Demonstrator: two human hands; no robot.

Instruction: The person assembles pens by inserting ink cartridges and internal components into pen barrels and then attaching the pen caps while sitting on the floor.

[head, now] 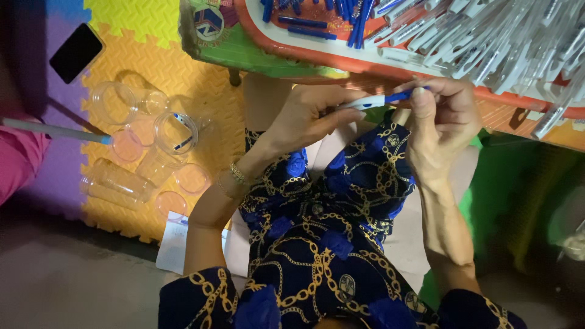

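Blue and white, the pen [378, 100] lies level between my hands above my lap. My left hand [304, 116] pinches its white barrel; my right hand [442, 119] fingers close on its blue end. At twelve o'clock sits the tray [317, 52] of pen parts; clear plastic cups [152, 146] at nine o'clock.

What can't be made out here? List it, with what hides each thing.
All in the head view:
- White pen with blue cap: its middle is covered by the left hand and right hand.
- Heap of clear plastic pen barrels: blurred and cut by the top edge.
- Clear plastic cups: overlapping and see-through, so the count is unclear.
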